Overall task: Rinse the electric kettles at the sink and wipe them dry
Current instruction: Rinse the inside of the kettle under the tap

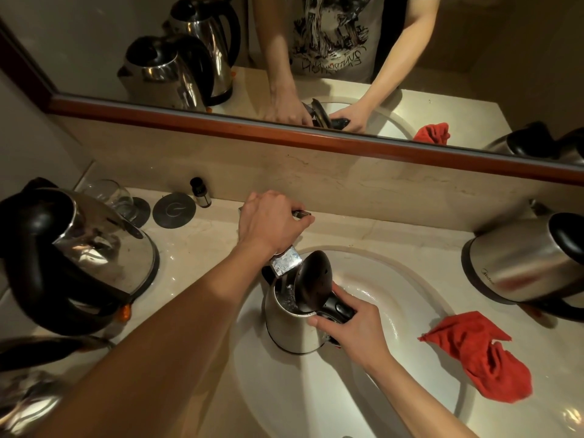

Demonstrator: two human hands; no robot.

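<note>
Centrally, shiny steel kettle (292, 327), domed black lid, round white sink (395, 311)

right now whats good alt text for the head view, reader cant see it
A person's right hand holds an open steel kettle by its handle under the tap in a sink, while the left hand grips the tap lever. A red cloth and more kettles sit on the counter.
</note>
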